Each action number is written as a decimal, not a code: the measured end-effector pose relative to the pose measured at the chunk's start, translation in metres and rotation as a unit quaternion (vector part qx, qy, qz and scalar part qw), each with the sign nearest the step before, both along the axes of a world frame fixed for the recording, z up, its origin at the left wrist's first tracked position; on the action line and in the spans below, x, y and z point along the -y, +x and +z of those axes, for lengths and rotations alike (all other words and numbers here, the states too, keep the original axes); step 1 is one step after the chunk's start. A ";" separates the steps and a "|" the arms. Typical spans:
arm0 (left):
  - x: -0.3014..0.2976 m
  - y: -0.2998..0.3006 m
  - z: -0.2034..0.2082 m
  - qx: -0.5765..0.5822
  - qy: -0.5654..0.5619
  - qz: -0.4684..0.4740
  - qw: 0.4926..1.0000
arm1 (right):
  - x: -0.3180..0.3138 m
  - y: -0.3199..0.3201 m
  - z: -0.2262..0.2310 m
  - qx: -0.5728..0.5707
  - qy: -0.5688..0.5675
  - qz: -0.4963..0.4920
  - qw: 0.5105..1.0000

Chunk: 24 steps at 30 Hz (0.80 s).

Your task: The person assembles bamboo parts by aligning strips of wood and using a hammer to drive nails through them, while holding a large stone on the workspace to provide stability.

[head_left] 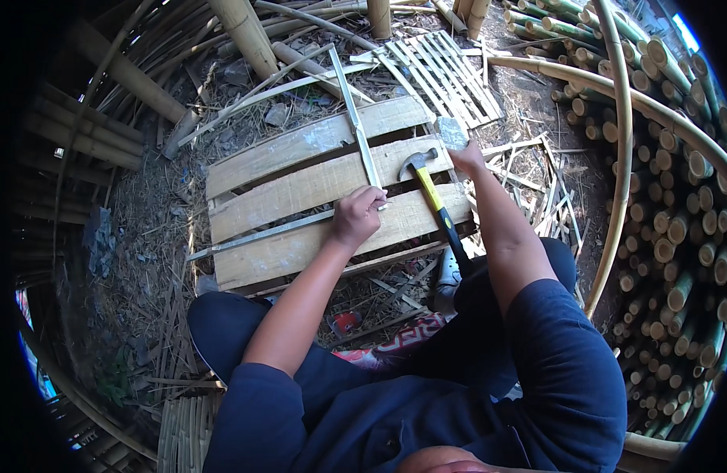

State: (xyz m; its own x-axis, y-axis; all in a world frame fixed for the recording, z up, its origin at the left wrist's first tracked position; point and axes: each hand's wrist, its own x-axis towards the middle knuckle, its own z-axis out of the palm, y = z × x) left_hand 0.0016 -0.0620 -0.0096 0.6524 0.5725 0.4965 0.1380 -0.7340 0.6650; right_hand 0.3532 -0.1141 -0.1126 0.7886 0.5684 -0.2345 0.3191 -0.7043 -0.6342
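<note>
My left hand is closed, its fingers pinched at the corner where two thin strips meet on a wooden slatted platform. One pale bamboo strip runs away from me past the platform's far edge. The other strip points left across the planks. My right hand is closed at the platform's far right corner, against a clear plastic bag whose contents I cannot make out. Between my hands lies a claw hammer with a yellow and black handle, its head on the planks.
A slatted bamboo panel lies beyond the platform. Stacked bamboo poles fill the right side, with a curved pole before them. Thin scraps litter the ground at right. A red object lies near my legs.
</note>
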 end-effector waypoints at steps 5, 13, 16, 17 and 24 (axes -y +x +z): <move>0.003 0.013 0.000 0.029 -0.005 -0.012 1.000 | 0.025 0.020 -0.015 -0.080 -0.048 -0.153 0.984; 0.000 0.003 -0.001 0.015 0.017 -0.005 1.000 | 0.035 -0.004 0.016 -0.071 -0.153 -0.128 0.977; 0.000 0.002 -0.004 0.009 0.018 -0.004 1.000 | 0.035 -0.003 0.029 -0.060 -0.098 -0.201 0.973; -0.001 0.002 -0.004 0.003 0.018 -0.008 1.000 | 0.034 0.001 0.036 -0.084 -0.069 -0.251 0.962; 0.002 0.014 -0.006 0.053 0.034 -0.009 0.998 | 0.023 0.037 0.130 0.021 -0.023 -0.293 0.955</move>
State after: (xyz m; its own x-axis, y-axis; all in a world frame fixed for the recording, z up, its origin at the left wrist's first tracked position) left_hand 0.0160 -0.0636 -0.0158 0.6046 0.5235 0.6003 0.0566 -0.7800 0.6232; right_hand 0.3898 -0.1369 0.0177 0.9774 0.0153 -0.2107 -0.1154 -0.7969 -0.5930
